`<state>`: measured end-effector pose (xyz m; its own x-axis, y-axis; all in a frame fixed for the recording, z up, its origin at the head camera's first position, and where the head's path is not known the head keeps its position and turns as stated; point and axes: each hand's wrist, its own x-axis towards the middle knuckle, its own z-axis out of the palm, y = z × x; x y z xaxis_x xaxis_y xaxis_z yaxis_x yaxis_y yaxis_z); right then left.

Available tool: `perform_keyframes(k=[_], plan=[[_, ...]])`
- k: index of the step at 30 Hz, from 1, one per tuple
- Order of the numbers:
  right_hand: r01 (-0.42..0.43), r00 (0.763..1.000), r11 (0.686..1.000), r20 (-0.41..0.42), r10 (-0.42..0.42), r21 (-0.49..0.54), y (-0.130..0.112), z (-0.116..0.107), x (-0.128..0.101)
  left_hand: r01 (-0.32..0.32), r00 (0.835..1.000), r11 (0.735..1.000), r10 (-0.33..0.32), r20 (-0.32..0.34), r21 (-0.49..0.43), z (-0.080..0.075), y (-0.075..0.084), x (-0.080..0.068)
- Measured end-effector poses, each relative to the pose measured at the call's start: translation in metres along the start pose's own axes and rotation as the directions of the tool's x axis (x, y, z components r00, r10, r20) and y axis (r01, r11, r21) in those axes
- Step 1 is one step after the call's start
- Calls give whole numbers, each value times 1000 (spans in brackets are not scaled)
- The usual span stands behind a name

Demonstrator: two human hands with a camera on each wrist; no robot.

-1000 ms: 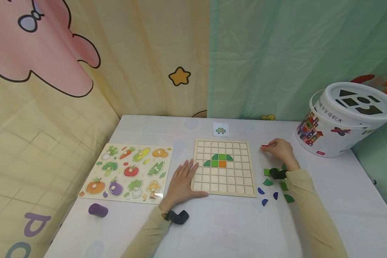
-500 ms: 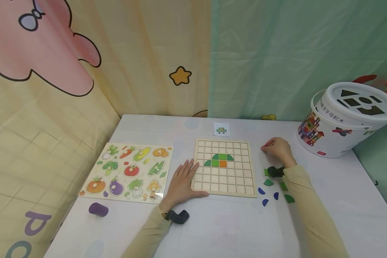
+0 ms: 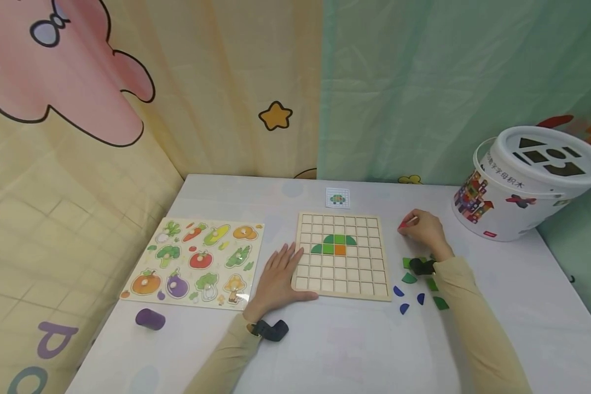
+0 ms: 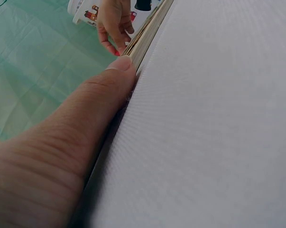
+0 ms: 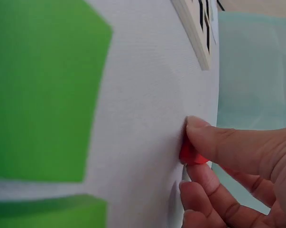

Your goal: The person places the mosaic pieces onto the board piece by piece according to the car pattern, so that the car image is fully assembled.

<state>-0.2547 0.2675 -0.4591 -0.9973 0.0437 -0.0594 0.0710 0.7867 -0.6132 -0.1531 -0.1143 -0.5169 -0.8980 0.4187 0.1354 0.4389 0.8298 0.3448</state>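
Beside the grid board's [image 3: 342, 256] right edge, the right hand [image 3: 426, 230] pinches a red piece [image 3: 403, 224] against the table [image 3: 354, 345]; the left hand [image 3: 278, 276], flat and relaxed, steadies the board's near-left corner.

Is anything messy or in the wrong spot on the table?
Nothing looks broken or spilled. One purple cylinder lies on its side alone near the table's left front edge, below the vegetable puzzle. Loose green and blue pieces lie scattered right of the grid board.
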Motion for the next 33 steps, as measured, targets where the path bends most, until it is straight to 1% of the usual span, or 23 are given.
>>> perform_keyframes(k=[4,8,12,17,21,24,27,30,33], plan=[[20,999,1000,-28,-20,-5,1,2,-3,16,1000,1000,-16,20,6,-1,0,0],[18,999,999,-43,-20,-43,-2,5,-6,20,999,1000,-20,26,11,-1,0,0],[15,999,998,-33,-17,-65,-9,9,-13,20,999,1000,-20,24,6,-1,0,0],[67,998,998,-19,-68,-19,-24,18,-24,17,1000,1000,-17,22,-5,-1,1,-1],[114,993,993,22,-115,15,-36,28,-31,16,1000,1000,-16,21,1,-1,0,0],[147,987,988,59,-150,43,-45,35,-36,13,1000,1000,-13,17,5,0,0,0],[213,972,975,84,-218,70,-54,41,-42,11,1000,1000,-11,16,3,0,0,0],[262,957,962,110,-270,82,-62,48,-45,13,1000,1000,-13,20,4,0,0,1],[282,947,955,133,-292,93,-67,55,-46,13,1000,1000,-13,20,7,0,-1,1]])
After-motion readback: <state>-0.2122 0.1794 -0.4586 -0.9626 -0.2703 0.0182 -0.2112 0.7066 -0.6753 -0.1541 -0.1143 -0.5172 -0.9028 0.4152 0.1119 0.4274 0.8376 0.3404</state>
